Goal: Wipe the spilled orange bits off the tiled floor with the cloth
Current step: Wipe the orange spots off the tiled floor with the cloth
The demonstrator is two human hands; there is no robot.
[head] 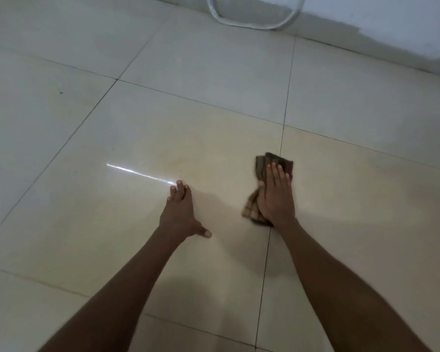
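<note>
A brown checked cloth [260,166] lies crumpled on the cream tiled floor [163,138], across a grout line right of centre. My right hand [277,194] presses flat on top of it, fingers together, covering its middle. My left hand [181,212] rests palm down on the bare tile to the left, fingers spread and holding nothing. A faint yellowish smear [173,163] shows on the tile beyond my left hand. I see no distinct orange bits.
A clear round container rim [254,24] stands at the far top near the grey wall [391,26]. A small dark speck [61,92] lies on the left tile. A bright light streak [140,174] reflects off the floor.
</note>
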